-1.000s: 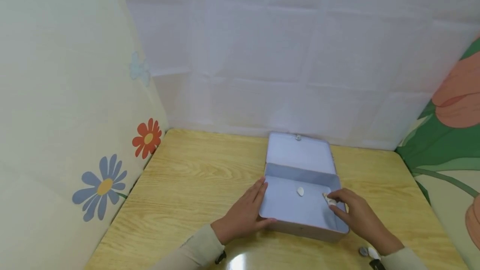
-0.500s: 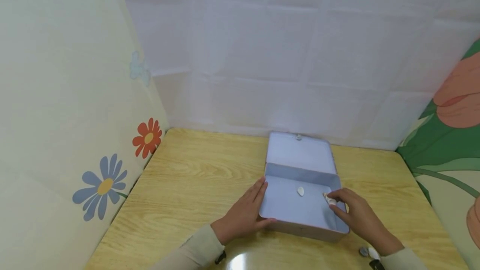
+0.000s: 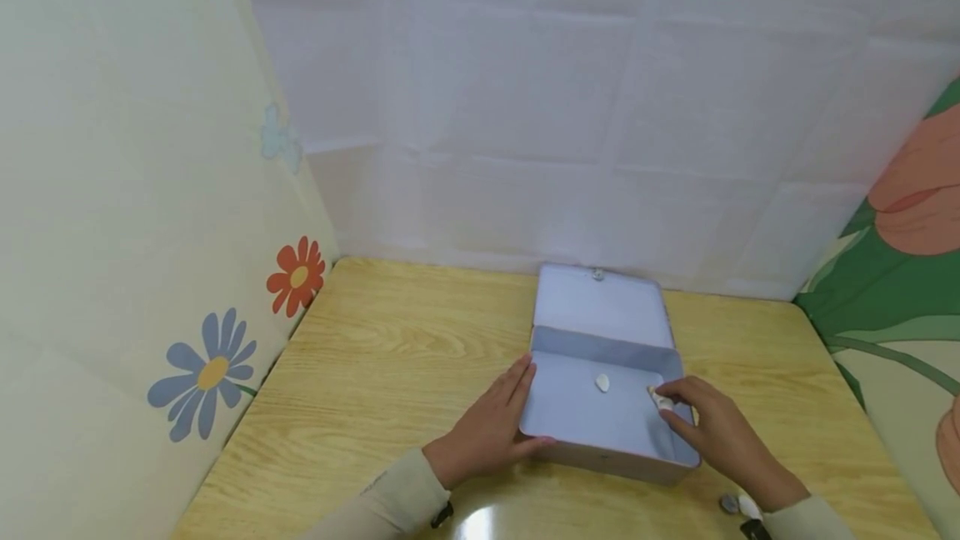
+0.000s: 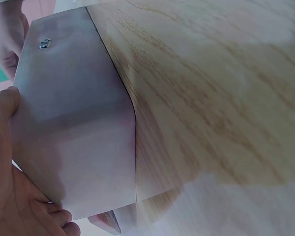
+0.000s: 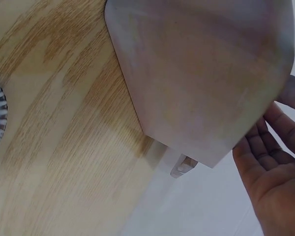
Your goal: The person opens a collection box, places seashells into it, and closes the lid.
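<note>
A pale lilac metal box (image 3: 585, 423) stands on the table with its hinged lid (image 3: 603, 307) laid back. My left hand (image 3: 487, 427) holds its front left corner, thumb at the front rim and fingers along the left side. Over the box's right part, my right hand (image 3: 712, 423) pinches a whitish spiral seashell (image 3: 662, 401) with a tan tip between thumb and fingers. On the box floor lies a small white shell (image 3: 602, 382). In the right wrist view the box's outer wall (image 5: 201, 73) hides the pinched seashell; the fingers (image 5: 280, 123) reach over its rim.
Beside my right wrist, a grey ribbed shell (image 3: 728, 503) and a white shell (image 3: 748, 507) lie on the wood-grain table (image 3: 390, 357). A white cloth backdrop (image 3: 480, 107) hangs behind it, with flower-printed panels on both sides.
</note>
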### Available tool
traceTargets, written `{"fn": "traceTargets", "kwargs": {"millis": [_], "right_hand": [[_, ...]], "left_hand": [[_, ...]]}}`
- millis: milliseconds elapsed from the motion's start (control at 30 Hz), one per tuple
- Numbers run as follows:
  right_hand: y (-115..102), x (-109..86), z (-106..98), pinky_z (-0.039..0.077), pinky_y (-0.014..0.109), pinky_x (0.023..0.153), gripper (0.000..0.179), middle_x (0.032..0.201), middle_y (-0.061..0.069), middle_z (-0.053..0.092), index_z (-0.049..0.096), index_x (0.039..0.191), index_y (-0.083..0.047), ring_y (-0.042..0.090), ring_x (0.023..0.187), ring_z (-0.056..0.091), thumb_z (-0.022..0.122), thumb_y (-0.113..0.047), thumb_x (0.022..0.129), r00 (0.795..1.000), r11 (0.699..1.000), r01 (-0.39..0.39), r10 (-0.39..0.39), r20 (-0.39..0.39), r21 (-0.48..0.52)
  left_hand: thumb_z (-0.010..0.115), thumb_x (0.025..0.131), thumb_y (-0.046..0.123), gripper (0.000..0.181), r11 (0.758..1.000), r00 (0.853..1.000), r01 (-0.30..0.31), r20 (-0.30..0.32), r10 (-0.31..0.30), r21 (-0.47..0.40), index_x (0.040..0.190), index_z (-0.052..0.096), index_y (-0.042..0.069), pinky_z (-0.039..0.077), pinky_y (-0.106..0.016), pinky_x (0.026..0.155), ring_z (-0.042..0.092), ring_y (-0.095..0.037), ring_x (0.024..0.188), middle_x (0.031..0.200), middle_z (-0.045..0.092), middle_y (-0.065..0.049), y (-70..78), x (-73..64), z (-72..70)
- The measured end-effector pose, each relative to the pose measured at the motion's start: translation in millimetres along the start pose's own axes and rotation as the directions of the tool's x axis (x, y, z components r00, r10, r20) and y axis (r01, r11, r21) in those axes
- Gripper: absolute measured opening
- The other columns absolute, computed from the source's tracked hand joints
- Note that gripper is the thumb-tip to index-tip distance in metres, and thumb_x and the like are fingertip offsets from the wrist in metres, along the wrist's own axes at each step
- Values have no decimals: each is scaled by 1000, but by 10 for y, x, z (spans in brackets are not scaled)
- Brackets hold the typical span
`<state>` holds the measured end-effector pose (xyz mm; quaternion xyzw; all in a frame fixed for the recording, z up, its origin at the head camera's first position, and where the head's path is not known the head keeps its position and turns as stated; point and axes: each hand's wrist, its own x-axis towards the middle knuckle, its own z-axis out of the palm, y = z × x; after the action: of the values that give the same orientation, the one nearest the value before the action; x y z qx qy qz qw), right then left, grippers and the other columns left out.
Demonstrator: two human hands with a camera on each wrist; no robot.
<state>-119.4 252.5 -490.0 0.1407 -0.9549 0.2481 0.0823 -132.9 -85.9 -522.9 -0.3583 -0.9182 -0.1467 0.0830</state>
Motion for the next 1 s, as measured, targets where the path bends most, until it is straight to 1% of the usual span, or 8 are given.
{"fn": "traceTargets", "kwargs": {"millis": [300, 533, 767, 1000], "right_hand": [[-4, 8, -14, 55, 39, 80, 28, 104, -3, 65, 69, 110, -12, 17, 96, 63, 78, -12, 84, 1000, 1000, -14, 14, 9, 9], [6, 0, 3, 54, 38, 78, 24, 103, -5, 64, 70, 107, -12, 14, 94, 62, 77, -12, 84, 1000, 1000, -7, 7, 5, -7], [14, -19, 12, 54, 38, 78, 24, 104, -5, 64, 70, 107, -12, 13, 95, 61, 77, -12, 84, 1000, 1000, 4, -4, -3, -3], [26, -36, 15, 55, 36, 76, 24, 102, -6, 64, 71, 107, -13, 12, 92, 62, 78, -11, 83, 999, 999, 39, -39, -37, -3]], "left_hand": [[46, 91, 68, 101, 1000, 1000, 5, 6, -5, -1, 152, 14, -7, 19, -39, 117, 11, -29, 147, 160, 9, -22, 8, 3, -17], [44, 91, 69, 102, 1000, 1000, 13, 10, -13, 0, 152, 15, -7, 19, -39, 117, 11, -29, 147, 160, 8, -21, 8, 3, -4], [45, 91, 68, 101, 1000, 1000, 16, 15, -16, -17, 152, 15, -7, 19, -39, 117, 12, -29, 147, 160, 9, -21, 23, -4, -9], [47, 91, 67, 100, 1000, 1000, 1, -13, -1, -4, 151, 20, -8, 24, -40, 116, 18, -32, 146, 159, 13, -23, 16, -3, -27]]}}
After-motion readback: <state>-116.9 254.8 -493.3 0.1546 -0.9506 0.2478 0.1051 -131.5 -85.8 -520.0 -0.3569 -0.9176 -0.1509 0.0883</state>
